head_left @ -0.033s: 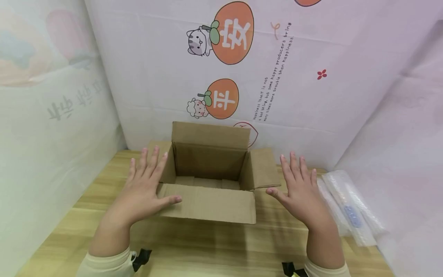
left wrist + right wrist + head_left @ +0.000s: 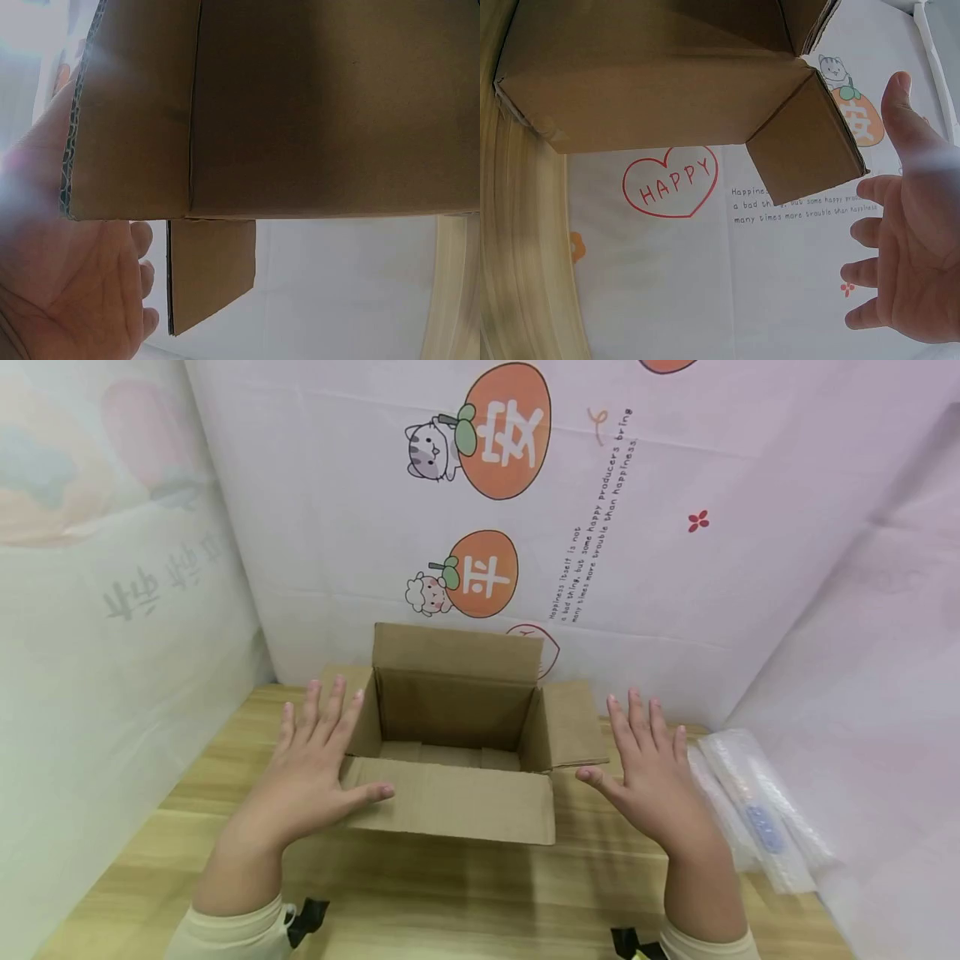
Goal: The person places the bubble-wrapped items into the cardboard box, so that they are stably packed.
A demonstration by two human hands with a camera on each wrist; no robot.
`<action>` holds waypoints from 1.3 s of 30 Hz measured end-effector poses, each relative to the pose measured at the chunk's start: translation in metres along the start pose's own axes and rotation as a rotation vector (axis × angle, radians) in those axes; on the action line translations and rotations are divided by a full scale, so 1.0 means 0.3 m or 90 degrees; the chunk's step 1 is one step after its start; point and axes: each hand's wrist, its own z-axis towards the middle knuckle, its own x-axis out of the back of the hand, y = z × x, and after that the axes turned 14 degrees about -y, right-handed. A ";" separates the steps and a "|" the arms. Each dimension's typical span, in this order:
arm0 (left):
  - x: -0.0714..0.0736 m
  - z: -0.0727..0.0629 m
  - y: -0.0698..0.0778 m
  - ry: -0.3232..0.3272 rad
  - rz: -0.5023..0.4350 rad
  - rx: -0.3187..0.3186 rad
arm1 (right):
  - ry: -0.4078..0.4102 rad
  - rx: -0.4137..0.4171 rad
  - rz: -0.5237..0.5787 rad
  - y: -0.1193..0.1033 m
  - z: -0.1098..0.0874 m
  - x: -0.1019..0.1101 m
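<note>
An open cardboard box (image 2: 450,806) stands on the wooden table, its flaps folded outward and bare cardboard showing inside. My left hand (image 2: 311,777) is spread over the box's left front corner, its thumb above the front flap; whether it touches the cardboard I cannot tell. In the left wrist view the palm (image 2: 67,292) faces the box side with nothing in it. To the right of the box my right hand (image 2: 645,777) is held up with fingers spread, apart from the right flap (image 2: 576,722). The right wrist view shows that palm (image 2: 922,262) holding nothing.
Clear bubble-wrap packages (image 2: 761,810), one with a blue label, lie at the table's right side, beyond my right hand. White printed sheets (image 2: 337,527) hang behind the box and on both sides. Wooden tabletop (image 2: 435,902) extends in front of the box.
</note>
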 end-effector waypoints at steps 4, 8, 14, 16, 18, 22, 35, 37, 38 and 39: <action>0.003 -0.002 0.002 0.000 -0.003 -0.005 | 0.003 0.003 0.000 0.002 -0.001 -0.001; 0.004 -0.005 -0.001 -0.001 -0.007 -0.009 | 0.006 0.004 0.004 0.006 -0.002 -0.001; 0.001 -0.004 -0.011 -0.008 -0.019 -0.012 | 0.008 -0.006 0.018 0.017 -0.006 -0.002; 0.003 -0.006 -0.016 -0.011 -0.026 -0.013 | 0.011 -0.009 0.021 0.023 -0.005 -0.001; 0.005 -0.007 -0.024 -0.014 -0.028 -0.015 | 0.018 -0.011 0.024 0.029 -0.005 0.002; 0.015 -0.013 -0.036 -0.024 -0.042 -0.017 | 0.032 -0.018 0.031 0.046 -0.009 0.015; -0.004 0.017 -0.044 -0.075 -0.079 -0.021 | 0.112 -0.053 0.091 0.204 -0.056 0.058; -0.002 0.018 -0.052 -0.078 -0.085 -0.021 | 0.127 -0.065 0.108 0.229 -0.065 0.066; 0.001 0.018 -0.056 -0.083 -0.089 -0.019 | 0.134 -0.073 0.115 0.240 -0.070 0.071; 0.006 0.018 -0.060 -0.087 -0.089 -0.018 | 0.141 -0.082 0.122 0.251 -0.073 0.076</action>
